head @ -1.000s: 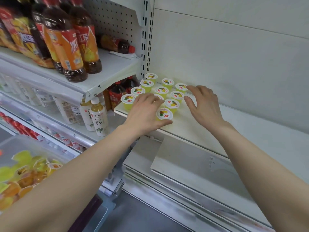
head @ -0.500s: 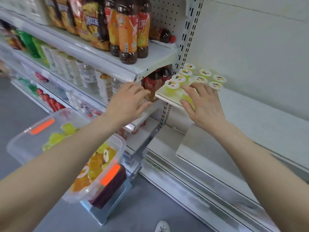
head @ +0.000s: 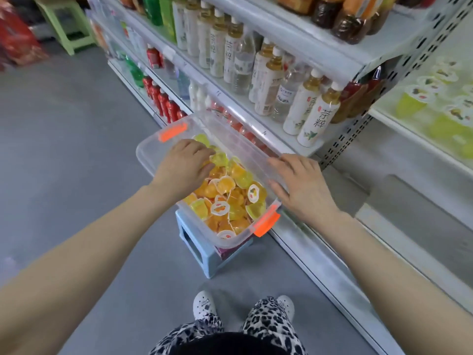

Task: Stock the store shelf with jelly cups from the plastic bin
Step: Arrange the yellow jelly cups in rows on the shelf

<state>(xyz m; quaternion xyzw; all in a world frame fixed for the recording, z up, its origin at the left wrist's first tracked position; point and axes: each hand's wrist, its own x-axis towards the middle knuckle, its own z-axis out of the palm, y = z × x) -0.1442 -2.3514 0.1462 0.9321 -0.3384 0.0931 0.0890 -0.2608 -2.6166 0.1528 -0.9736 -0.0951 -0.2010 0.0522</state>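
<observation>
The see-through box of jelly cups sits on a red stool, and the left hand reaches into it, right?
Not red: the head view shows a light blue plastic stool under the clear plastic bin of yellow and orange jelly cups. The left hand reaches into it.

Blurred and cropped at the right edge: shelved jelly cups [head: 435, 98]. Buried among binned jelly cups [head: 225, 190]: fingertips of the left hand [head: 179, 165], grip unreadable. Cut off at top: dark tea bottles [head: 340, 19].
</observation>
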